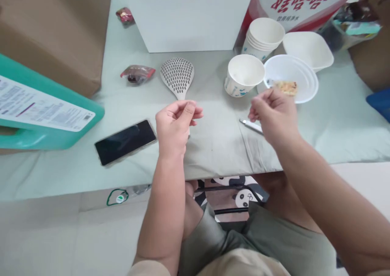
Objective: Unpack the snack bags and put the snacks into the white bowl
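Note:
My left hand is closed, thumb pressed to the index finger. It is above the handle of a pale perforated skimmer on the cloth. Whatever the pinch holds, if anything, does not show. To the right, my right hand has its fingers curled into a pinch over a white and metal pen-like tool, partly hidden by the hand. What these fingertips hold is also hidden. Just beyond the right hand stand a paper cup and a white plastic bowl with a small wrapped snack inside.
Left of my hands lie a black phone and a small wrapped item. A teal jug and a cardboard box flank the left. At the back are a white box, stacked cups and a square bowl.

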Available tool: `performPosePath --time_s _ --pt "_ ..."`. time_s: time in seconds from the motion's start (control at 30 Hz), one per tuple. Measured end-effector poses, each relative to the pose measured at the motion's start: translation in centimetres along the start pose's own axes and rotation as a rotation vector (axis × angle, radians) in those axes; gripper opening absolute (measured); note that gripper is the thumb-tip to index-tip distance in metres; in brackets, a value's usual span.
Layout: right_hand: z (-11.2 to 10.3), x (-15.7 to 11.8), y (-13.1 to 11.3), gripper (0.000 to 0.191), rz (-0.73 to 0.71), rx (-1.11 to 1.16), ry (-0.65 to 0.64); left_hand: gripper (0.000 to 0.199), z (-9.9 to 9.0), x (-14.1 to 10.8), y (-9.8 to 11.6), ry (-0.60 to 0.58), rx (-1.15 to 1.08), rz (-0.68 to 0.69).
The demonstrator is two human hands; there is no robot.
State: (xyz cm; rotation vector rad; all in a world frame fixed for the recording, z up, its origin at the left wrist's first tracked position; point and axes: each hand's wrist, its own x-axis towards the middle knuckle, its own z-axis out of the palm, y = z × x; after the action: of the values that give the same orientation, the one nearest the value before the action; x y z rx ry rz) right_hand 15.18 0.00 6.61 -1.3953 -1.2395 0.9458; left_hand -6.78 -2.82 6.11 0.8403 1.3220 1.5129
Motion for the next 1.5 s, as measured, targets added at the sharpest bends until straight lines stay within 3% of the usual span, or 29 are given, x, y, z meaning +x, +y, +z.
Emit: performPosePath --time_s 0.13,0.27,0.43,0.53,0.67,0.8,1.0,1.23,1.4,1.5 --pt "5.0 -2.8 0.5 0.039 -0.028 -0.128 -0.351 0.042 -1.4 0.4 0.6 0.111 -0.007 -0.013" --pt "11.2 -2.4 0.9 0.018 -0.121 -0.078 -0.604 0.04 -2.9 1.1 0.4 0.263 -0.153 -0.086" --pt "18.9 1.3 0.5 0.019 -0.385 -0.226 -0.595 0.03 -4.4 2.2 0.5 0.329 -0.424 -0.199" --pt "22.8 4.1 -0.4 0.032 -0.529 -0.424 -0.576 0.027 -4.7 2.9 0.8 0.422 -0.498 -0.217" --pt "26.5 7.0 -1.7 0.048 -0.578 -0.707 -0.62 0.025 -4.4 3.6 0.6 0.439 -0.503 -0.26" --pt "28.7 8.7 -2.0 0.059 -0.572 -0.8 -0.726 0.026 -3.7 3.6 0.2 0.405 -0.531 -0.303" --pt "29.6 9.1 -1.5 0.055 -0.536 -0.898 -0.741 0.027 -2.8 3.0 0.6 0.401 -0.61 -0.316" --pt "28.4 8.2 -1.4 0.046 -0.524 -0.939 -0.68 0.022 -2.9 2.5 0.6 0.473 -0.592 -0.323" --pt "23.3 5.6 -1.4 0.044 -0.584 -0.764 -0.512 0.013 -2.4 2.5 0.2 0.431 -0.608 -0.288" --pt "18.8 2.7 -0.8 0.04 -0.601 -0.716 -0.271 0.025 -1.7 2.3 0.1 0.263 -0.603 -0.274"
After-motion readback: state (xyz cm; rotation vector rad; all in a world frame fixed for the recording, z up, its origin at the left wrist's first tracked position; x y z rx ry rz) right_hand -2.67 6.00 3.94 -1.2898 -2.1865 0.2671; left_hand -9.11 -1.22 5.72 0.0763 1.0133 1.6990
